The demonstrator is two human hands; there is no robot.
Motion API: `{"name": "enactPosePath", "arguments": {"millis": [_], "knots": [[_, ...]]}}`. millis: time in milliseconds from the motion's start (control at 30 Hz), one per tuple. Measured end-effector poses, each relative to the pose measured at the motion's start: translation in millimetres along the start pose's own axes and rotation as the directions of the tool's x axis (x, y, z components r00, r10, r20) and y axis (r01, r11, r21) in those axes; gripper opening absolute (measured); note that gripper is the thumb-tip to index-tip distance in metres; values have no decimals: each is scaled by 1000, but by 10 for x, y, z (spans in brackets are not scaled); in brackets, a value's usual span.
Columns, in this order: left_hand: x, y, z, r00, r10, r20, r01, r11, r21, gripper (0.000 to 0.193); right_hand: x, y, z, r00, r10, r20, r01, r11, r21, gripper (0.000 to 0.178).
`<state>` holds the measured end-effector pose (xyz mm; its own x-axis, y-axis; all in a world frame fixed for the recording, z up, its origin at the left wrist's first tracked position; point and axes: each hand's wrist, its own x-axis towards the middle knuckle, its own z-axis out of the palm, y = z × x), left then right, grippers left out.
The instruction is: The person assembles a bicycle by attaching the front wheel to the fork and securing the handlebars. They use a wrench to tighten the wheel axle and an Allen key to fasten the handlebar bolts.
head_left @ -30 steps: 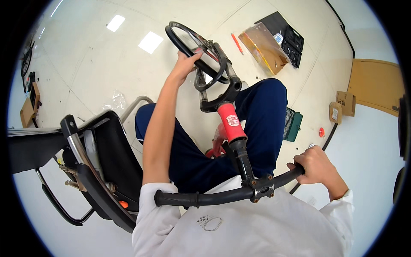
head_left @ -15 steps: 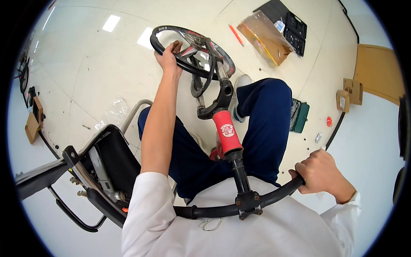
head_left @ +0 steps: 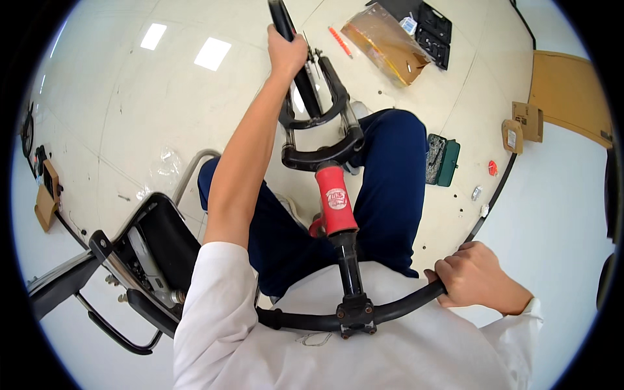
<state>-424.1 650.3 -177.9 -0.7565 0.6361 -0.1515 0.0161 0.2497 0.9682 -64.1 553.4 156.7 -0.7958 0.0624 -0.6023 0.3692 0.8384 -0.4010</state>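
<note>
A black bicycle handlebar (head_left: 403, 309) lies across my lap, against my white shirt. My right hand (head_left: 473, 276) is closed around its right end. From the stem clamp (head_left: 355, 316) a black steerer runs forward through a red head tube (head_left: 335, 200) to a black suspension fork (head_left: 323, 156). Between the fork legs stands a front wheel (head_left: 305, 88), seen almost edge-on, its far part cut off by the picture's top edge. My left arm reaches forward, and my left hand (head_left: 287, 52) grips the tyre, its fingers partly hidden behind it.
My knees (head_left: 390, 188) flank the head tube. On my left stands a black chair (head_left: 162, 240) with metal tubing. Ahead right lie a cardboard box in plastic (head_left: 385, 49), a black tool case (head_left: 434, 36) and an orange stick (head_left: 340, 42). A green case (head_left: 448, 162) sits beyond my right knee.
The wheel has turned from showing its broad side to nearly edge-on, and the fork has straightened with it. My left hand has moved forward and rightward with the tyre; my right hand keeps its grip.
</note>
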Motion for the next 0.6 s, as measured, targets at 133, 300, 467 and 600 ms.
{"name": "enactPosePath", "arguments": {"millis": [133, 300, 467, 600], "knots": [[-343, 334, 320, 972, 79, 223, -115, 982, 152, 55, -63, -85, 372, 999, 13, -33, -5, 971, 239, 28], [-395, 267, 492, 948, 106, 299, -182, 953, 240, 43, -131, -158, 490, 997, 13, -76, -1, 988, 157, 22], [-461, 212, 482, 951, 162, 262, -223, 950, 220, 47, -139, -141, 138, 999, 4, -34, -4, 1000, -9, 19], [-420, 190, 501, 959, 155, 237, -204, 958, 202, 48, -123, -99, 86, 997, 1, -78, -6, 998, -69, 21]]}}
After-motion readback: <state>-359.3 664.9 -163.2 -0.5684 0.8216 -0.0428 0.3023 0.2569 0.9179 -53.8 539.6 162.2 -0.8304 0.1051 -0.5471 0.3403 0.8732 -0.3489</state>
